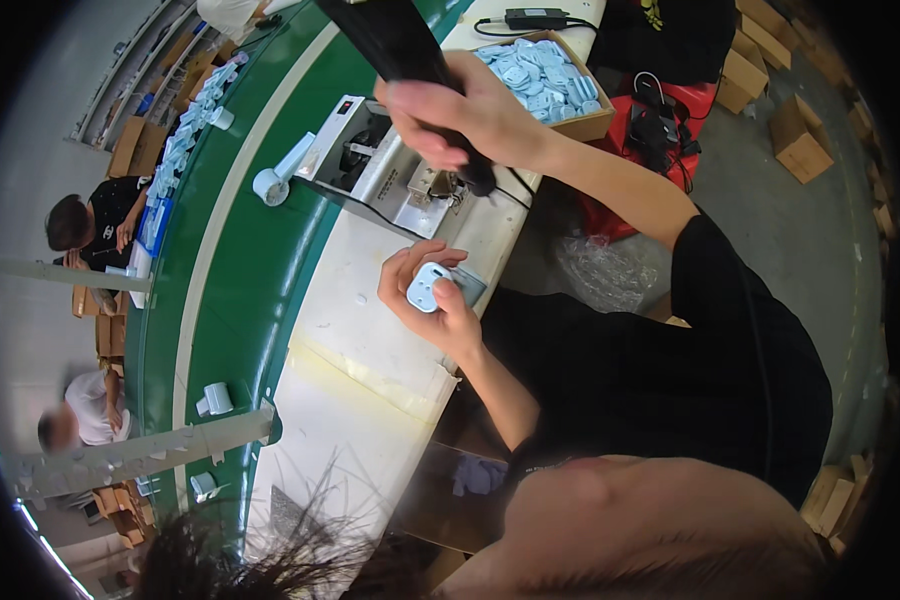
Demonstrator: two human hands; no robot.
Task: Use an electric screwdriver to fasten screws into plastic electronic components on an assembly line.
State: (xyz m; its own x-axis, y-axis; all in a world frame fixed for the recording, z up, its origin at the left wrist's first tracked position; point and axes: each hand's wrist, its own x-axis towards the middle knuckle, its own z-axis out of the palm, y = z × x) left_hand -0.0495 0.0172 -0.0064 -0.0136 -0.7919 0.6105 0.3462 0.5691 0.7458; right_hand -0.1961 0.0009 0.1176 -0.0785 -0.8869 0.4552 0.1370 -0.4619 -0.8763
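My left hand (440, 310) is closed around a small light blue plastic housing (422, 288) with several holes in its face, the thumb lying over it. It is above the white table edge, near the feeder. Farther up, my right hand (450, 115) wraps a long black power tool (395, 40) that looks like an electric screwdriver. The tool's lower rounded end reaches over a white-and-grey screw feeder box (335, 145) with a metal mechanism at its front. Motion blurs this hand a little, and the tool's bit cannot be made out.
A carton (585, 125) of light blue parts stands beyond my right hand, near a black power adapter (535, 18). Left of the white table (335, 330) runs a green conveyor (255, 260) carrying a light blue handled piece (272, 185). Two people sit across it. A metal bar (170, 445) crosses the conveyor.
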